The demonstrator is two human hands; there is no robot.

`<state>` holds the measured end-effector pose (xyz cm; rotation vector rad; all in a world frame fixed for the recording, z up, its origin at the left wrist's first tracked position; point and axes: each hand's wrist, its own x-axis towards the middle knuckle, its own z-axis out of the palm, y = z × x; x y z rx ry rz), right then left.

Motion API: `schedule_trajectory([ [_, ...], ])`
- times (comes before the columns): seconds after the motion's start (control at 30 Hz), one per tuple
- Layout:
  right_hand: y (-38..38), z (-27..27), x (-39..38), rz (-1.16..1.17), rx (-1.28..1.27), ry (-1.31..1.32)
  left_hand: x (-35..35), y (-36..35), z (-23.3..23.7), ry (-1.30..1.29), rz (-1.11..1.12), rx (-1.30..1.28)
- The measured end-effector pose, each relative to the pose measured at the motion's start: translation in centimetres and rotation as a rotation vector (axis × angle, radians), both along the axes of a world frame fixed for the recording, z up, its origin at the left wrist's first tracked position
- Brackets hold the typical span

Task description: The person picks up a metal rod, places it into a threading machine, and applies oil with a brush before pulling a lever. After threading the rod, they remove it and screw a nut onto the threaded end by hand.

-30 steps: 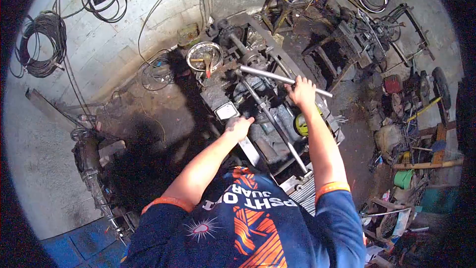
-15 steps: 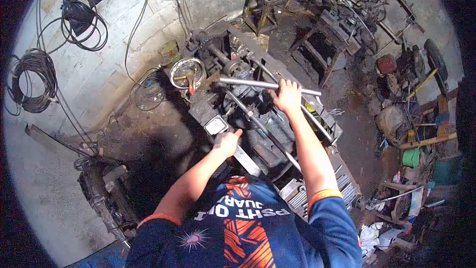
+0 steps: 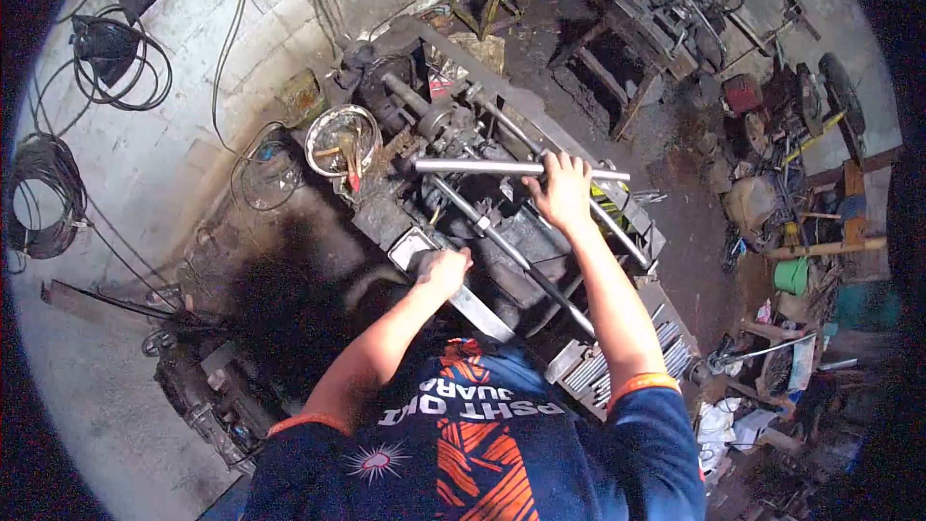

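My right hand has its fingers wrapped over a long metal rod near its right end. The rod lies crosswise above a greasy machine with two long bars, one of them the near bar running diagonally toward me. My left hand is closed at the machine's near left side, beside a small white-rimmed tray and over a flat metal bar. What its fingers hold, if anything, is hidden.
A round tub with a red-tipped brush stands left of the machine. Several metal rods lie at its near right. Coiled cables hang on the left wall. A metal stand and a green pot are to the right.
The view has shifted, so the machine and tub appear further left. My right hand still grips the rod, which looks more level. The fingers of my left hand have curled in more.
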<state>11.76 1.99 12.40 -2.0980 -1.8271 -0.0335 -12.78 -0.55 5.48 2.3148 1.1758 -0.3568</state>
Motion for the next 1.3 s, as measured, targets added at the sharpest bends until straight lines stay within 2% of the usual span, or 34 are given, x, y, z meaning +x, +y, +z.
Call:
schedule_trajectory([
  [0.03, 0.1, -0.4, 0.1, 0.0, 0.013, -0.007, 0.4, 0.3, -0.7, -0.005, 0.06, -0.072],
  [0.07, 0.1, -0.5, 0.1, -0.006, 0.026, -0.014, 0.4, 0.2, -2.4, -0.074, 0.035, 0.045],
  [0.13, 0.1, 0.2, -0.1, -0.017, -0.032, -0.029, 0.7, 0.6, -4.9, -0.078, 0.098, -0.053],
  [0.27, 0.0, 0.2, -0.6, -0.042, -0.012, -0.033, 1.6, 1.8, -3.6, -0.066, 0.148, -0.203],
  [0.33, 0.3, 0.5, -0.9, -0.05, -0.023, -0.011, 1.8, 2.7, -4.0, 0.031, -0.099, -0.118],
  [0.4, 0.6, 0.5, -1.1, -0.067, -0.021, -0.005, 1.8, 3.4, -6.0, 0.015, -0.075, -0.178],
  [0.47, 1.0, 0.8, -1.2, -0.106, -0.115, -0.02, 2.1, 4.0, -7.2, 0.115, -0.264, -0.104],
  [0.5, 1.2, 0.7, -1.2, -0.101, -0.104, -0.009, 2.2, 3.9, -7.8, 0.053, -0.153, -0.16],
  [0.53, 1.3, 0.7, -1.2, -0.1, -0.115, -0.014, 2.2, 4.0, -8.6, 0.047, -0.152, -0.171],
  [0.6, 1.6, 1.1, -1.4, -0.101, -0.134, 0.019, 1.5, 4.5, -8.1, 0.029, -0.286, -0.18],
  [0.7, 2.2, 1.7, -1.2, -0.127, -0.221, 0.07, 0.7, 5.1, -6.4, -0.119, -0.222, -0.219],
  [0.73, 2.5, 1.8, -0.9, -0.137, -0.265, 0.095, 1.0, 5.7, -5.8, -0.125, -0.224, -0.222],
  [0.8, 2.6, 1.2, -0.2, -0.157, -0.304, 0.101, 1.5, 7.0, -4.3, 0.056, -0.417, -0.412],
  [0.83, 2.6, 0.9, 0.0, -0.174, -0.337, 0.111, 1.1, 6.4, -5.4, 0.053, -0.421, -0.416],
  [0.9, 2.8, 1.6, 0.1, -0.182, -0.413, 0.123, -0.2, 5.2, -7.7, -0.229, -0.444, 0.092],
  [0.97, 3.2, 2.4, 0.3, -0.184, -0.549, 0.177, -1.1, 5.7, -7.1, -0.267, -0.456, 0.058],
  [1.13, 2.9, 2.0, 0.4, -0.181, -0.523, 0.116, -2.7, 6.8, -6.3, -0.355, -0.505, -0.037],
  [1.2, 3.8, 3.8, -0.4, -0.208, -0.696, 0.16, -2.5, 7.1, -5.2, -0.308, -0.529, -0.062],
  [1.23, 3.5, 3.2, -0.4, -0.16, -0.573, 0.06, -2.5, 7.2, -4.9, -0.259, -0.561, -0.082],
  [1.27, 3.9, 3.0, -0.2, -0.154, -0.579, 0.064, -2.5, 7.2, -4.8, -0.255, -0.555, -0.088],
  [1.3, 4.5, 2.8, 0.2, -0.143, -0.692, 0.005, -2.6, 7.0, -4.7, -0.266, -0.573, -0.046],
])
